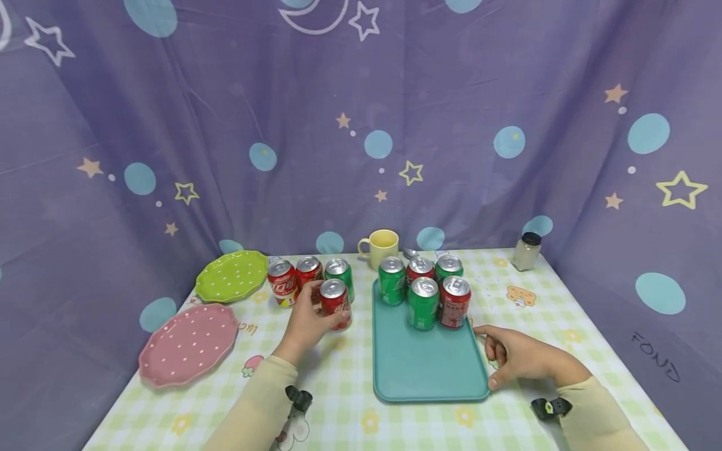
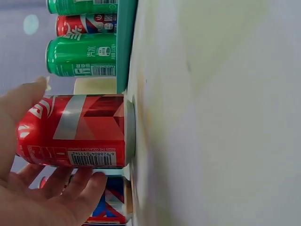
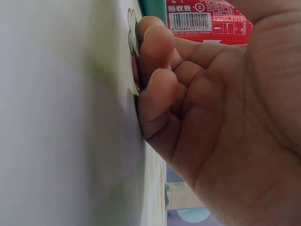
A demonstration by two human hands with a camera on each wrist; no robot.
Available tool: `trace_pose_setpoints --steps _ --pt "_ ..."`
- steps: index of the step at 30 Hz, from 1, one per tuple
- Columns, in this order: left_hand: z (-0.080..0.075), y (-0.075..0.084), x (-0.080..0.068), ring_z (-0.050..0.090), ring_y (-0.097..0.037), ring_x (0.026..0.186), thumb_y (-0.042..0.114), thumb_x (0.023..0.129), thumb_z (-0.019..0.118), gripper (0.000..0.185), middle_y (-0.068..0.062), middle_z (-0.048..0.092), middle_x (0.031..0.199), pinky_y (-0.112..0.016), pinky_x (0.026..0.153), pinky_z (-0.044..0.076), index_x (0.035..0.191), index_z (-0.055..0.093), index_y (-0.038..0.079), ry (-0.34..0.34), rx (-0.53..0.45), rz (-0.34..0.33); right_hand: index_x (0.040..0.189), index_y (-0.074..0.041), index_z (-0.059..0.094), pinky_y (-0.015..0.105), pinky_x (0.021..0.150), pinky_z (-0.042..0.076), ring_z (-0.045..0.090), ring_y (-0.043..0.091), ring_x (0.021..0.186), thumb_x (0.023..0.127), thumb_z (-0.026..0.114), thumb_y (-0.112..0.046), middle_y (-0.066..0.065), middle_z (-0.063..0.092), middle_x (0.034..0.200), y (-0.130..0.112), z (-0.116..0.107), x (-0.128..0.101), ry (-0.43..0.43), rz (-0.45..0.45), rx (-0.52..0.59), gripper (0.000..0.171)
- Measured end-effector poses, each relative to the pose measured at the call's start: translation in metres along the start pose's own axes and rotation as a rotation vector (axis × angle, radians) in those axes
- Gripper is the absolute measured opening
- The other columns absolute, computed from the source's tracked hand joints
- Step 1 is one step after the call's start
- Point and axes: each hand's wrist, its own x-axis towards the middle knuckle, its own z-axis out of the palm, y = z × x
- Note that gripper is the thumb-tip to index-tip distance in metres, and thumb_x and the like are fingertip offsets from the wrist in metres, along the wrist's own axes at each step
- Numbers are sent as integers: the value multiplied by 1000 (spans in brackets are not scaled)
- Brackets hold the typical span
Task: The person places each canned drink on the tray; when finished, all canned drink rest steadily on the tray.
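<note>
My left hand (image 1: pixel 307 322) grips a red can (image 1: pixel 335 302) that stands on the checked tablecloth just left of the teal tray (image 1: pixel 429 366). In the left wrist view the thumb and fingers wrap round this red can (image 2: pixel 75 131), whose base is on the table. Two red cans (image 1: pixel 282 282) and a green can (image 1: pixel 339 272) stand behind it. Several red and green cans (image 1: pixel 423 303) stand at the tray's far end. My right hand (image 1: pixel 510 357) lies with curled fingers (image 3: pixel 157 89) on the table, against the tray's right rim.
A yellow mug (image 1: pixel 380 248) and a spoon (image 1: pixel 410 253) sit behind the tray. A green plate (image 1: pixel 232 275) and a pink plate (image 1: pixel 188 343) lie at the left. A small jar (image 1: pixel 527 251) stands far right. A purple curtain surrounds the table.
</note>
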Motion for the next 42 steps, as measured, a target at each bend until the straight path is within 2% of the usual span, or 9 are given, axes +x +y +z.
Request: trace_pose_setpoints --steps 4,12,19,22,24,29,35,42 --pt "1 -5 1 58 -34 128 19 80 94 80 -11 57 137 -48 107 51 144 47 14 -24 -10 -32 154 10 34 26 63 46 53 12 71 73 98 -21 10 58 96 1 0 0 2 4 3 108" --pt "1 -6 -1 62 -33 121 11 85 89 73 -12 61 135 -50 105 52 146 48 16 -32 -24 -35 154 11 35 26 62 46 53 12 71 73 97 -20 10 58 96 1 0 0 2 -25 27 107" --pt "3 -10 -2 62 -30 114 8 85 88 72 -11 62 133 -48 100 55 146 49 18 -12 -4 -28 150 14 36 27 59 47 53 10 70 77 96 -25 6 58 94 7 -2 -2 -23 -126 15 102" --pt "4 -11 -3 62 -30 114 8 84 88 73 -11 62 131 -48 98 56 145 49 18 8 6 -19 150 14 36 27 60 47 53 10 70 76 96 -25 8 58 94 6 -1 -1 -18 -105 11 104" --pt "4 -11 -3 62 -30 114 8 83 89 72 -11 62 130 -47 96 56 143 50 17 27 2 -7 152 13 36 26 61 46 53 10 70 73 97 -25 10 58 94 4 0 -1 -8 -56 22 106" --pt "6 -3 -4 62 -28 114 13 82 92 71 -9 63 127 -43 92 58 140 52 17 56 -54 46 153 10 37 24 63 46 53 10 70 72 97 -22 11 58 95 1 0 -1 4 -14 12 106" --pt "23 21 -5 64 -27 115 16 83 92 68 -7 63 125 -38 86 61 138 52 16 -3 -103 119 152 11 36 25 62 46 53 11 71 72 97 -22 9 58 96 0 -1 0 8 -8 -4 106" --pt "58 40 2 65 -28 115 18 82 92 72 -5 62 125 -35 89 61 141 51 17 -99 -86 90 153 11 36 25 63 46 52 11 71 73 97 -22 10 58 95 2 0 0 2 -4 -3 106"
